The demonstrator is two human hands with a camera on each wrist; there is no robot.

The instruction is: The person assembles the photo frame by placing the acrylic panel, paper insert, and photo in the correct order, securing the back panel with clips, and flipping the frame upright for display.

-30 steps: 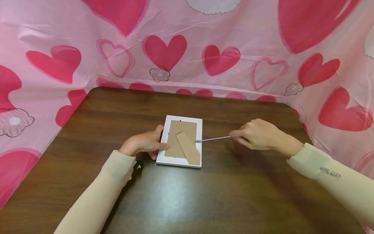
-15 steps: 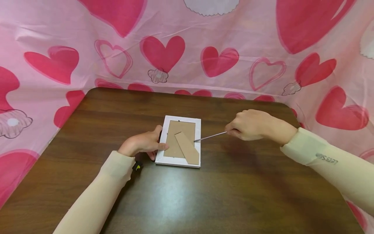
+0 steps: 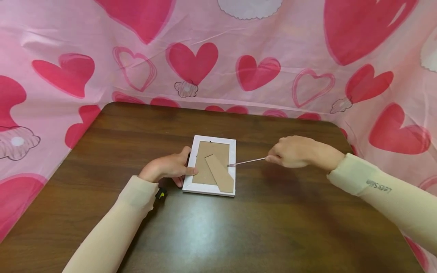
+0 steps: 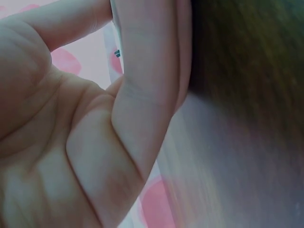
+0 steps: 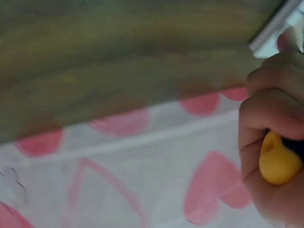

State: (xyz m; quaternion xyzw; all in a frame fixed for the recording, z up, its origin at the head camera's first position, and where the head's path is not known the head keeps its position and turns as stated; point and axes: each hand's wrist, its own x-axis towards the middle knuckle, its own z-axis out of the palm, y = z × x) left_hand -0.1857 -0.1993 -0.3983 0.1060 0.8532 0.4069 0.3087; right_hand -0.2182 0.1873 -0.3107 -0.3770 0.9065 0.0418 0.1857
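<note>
A white picture frame point(image 3: 232, 151) is back side up near the middle of the table in the head view. Its brown backing board point(image 3: 218, 148) carries a slanted easel leg point(image 3: 220, 174). My left hand point(image 3: 167, 167) grips the frame's left side, thumb on top and the other fingers at the edge and below. My right hand point(image 3: 291, 151) holds a screwdriver point(image 3: 250, 161) with a thin metal shaft, whose tip meets the inner right edge of the frame. The right wrist view shows the yellow end of the screwdriver's handle point(image 5: 279, 161) in the curled hand; the palm hides most of it.
The dark wooden table point(image 3: 136, 129) spreads round the frame. Behind and beside it hangs a pink heart-patterned cloth point(image 3: 225, 34). A small black-and-yellow object point(image 3: 161, 193) shows by the left cuff.
My right hand first rises and shifts left, then settles slightly lower, so the screwdriver's angle changes. Its tip stays at the frame's right edge. The left hand keeps its grip.
</note>
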